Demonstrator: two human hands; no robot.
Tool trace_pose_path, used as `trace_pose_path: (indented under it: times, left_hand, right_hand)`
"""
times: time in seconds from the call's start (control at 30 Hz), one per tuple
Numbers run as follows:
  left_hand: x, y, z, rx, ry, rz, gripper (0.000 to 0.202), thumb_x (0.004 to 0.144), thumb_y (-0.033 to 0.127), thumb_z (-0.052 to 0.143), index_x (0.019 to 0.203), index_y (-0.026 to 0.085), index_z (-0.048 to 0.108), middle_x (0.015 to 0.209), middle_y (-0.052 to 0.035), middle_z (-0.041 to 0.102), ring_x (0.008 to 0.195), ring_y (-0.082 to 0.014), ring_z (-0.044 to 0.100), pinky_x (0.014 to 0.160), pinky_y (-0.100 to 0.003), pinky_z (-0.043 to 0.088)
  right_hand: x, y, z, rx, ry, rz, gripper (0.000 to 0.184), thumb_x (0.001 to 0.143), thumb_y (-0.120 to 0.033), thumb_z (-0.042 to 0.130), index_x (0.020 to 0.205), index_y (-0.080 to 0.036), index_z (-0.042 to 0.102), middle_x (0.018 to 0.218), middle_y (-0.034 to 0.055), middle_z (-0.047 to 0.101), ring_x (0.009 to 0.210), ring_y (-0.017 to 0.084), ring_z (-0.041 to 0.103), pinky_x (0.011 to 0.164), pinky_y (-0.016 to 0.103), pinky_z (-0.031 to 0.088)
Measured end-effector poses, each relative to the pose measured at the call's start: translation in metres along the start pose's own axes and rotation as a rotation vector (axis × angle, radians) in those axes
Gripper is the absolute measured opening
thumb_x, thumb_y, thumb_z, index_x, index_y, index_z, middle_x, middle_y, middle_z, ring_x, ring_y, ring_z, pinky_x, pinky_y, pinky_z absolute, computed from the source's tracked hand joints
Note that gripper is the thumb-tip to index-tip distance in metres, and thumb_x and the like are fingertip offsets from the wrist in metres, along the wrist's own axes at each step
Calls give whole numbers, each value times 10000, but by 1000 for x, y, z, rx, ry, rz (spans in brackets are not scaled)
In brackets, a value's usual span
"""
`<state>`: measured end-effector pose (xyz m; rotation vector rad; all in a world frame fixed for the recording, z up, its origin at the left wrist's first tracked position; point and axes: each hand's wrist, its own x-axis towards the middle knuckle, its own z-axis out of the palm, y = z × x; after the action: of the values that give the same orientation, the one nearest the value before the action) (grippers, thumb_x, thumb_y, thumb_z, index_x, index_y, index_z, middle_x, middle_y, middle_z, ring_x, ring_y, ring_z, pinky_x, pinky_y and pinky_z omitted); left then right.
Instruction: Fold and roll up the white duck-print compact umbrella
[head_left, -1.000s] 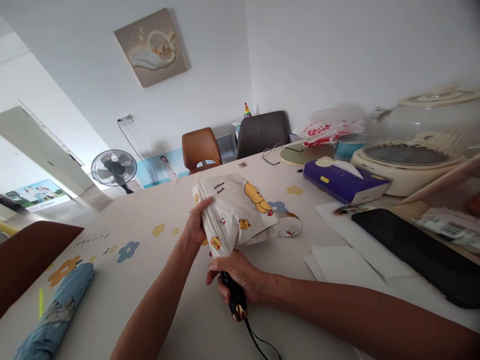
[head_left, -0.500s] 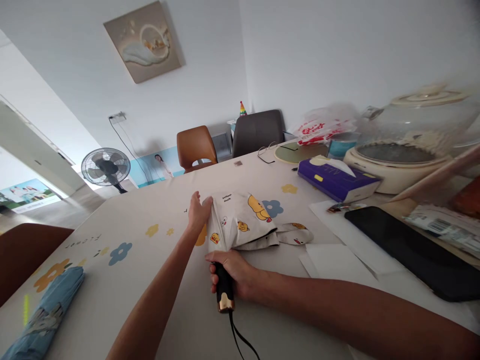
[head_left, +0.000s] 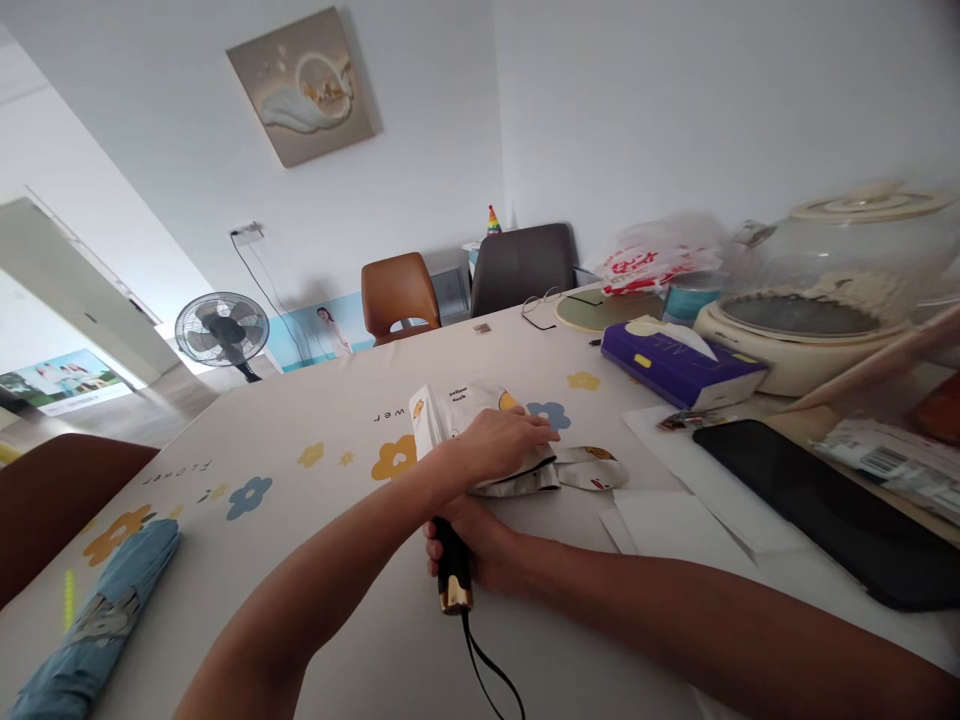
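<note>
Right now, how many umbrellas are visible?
2: white duck-print umbrella under the left hand, its handle in the right hand; blue umbrella on the table, far left.

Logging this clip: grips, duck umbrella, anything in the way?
Right grip around black handle. Left grip across umbrella, loosely folded. White papers close at right.

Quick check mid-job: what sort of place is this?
Probably a home dining area: chairs stand at a flower-print table, and a picture hangs on the wall beyond.
</note>
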<state>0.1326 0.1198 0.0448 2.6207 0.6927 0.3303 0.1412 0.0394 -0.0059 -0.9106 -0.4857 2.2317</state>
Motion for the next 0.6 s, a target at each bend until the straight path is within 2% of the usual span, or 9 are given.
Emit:
trace_pose_path:
  times: [0.1,0.17,0.27,0.33,0.4,0.5,0.57,0.6]
  left_hand:
    - [5,-3,-3,70,-43,-60,424,627,5,462,860,283,681,863,-31,642,914,-218,548,802,-291,418]
    - [5,-3,-8,122,-20,-69,397,638,18,464,857,267,681,843,-47,616,914,-223,539,788,-293,418]
    - [-4,1,-16,188,109,-43,362,721,72,433,930,258,663,907,-61,600,962,-229,524,777,-306,421]
    - [-17,2,-21,158,278,-78,354,773,115,415,1019,263,622,1024,-60,584,1032,-223,499,805,-311,415]
    - [-36,-2,-22,75,496,-221,326,793,163,441,1074,257,576,1092,-60,559,1040,-211,497,835,-320,407]
    - [-69,-18,-16,-91,773,-626,351,740,235,559,1088,223,522,1027,-66,565,927,-201,535,829,-353,412]
    - [-89,-29,-10,-301,834,-890,443,693,299,629,1099,186,494,1033,-87,562,914,-209,545,809,-366,427]
    - [-97,-33,-8,-468,814,-969,469,679,338,649,1088,163,500,1034,-105,568,894,-211,559,788,-363,442]
  right_hand:
    - [0,0,0,-12,3,16,98,727,-146,475,632,-154,451,532,-41,451,421,76,446,439,231,460]
    - [0,0,1,-11,11,24,92,726,-147,480,637,-151,458,531,-42,456,416,74,450,450,236,474]
    - [-1,-1,2,-28,36,37,84,740,-173,487,664,-139,488,547,-17,508,426,90,500,458,244,490]
    - [-1,-1,2,-50,42,49,100,757,-202,489,699,-125,514,591,24,567,478,117,569,480,245,506]
    - [-1,-1,3,-55,54,44,97,766,-199,486,717,-121,520,605,37,586,499,129,594,489,249,518]
    - [0,-2,4,-63,104,17,94,766,-152,477,674,-137,491,510,-15,521,386,97,509,443,271,523]
    - [1,-3,5,-128,149,9,123,765,-147,479,642,-148,474,447,-36,475,332,94,458,387,279,508]
    - [1,-3,5,-169,175,0,131,761,-150,486,632,-152,468,426,-38,464,321,100,453,362,279,497]
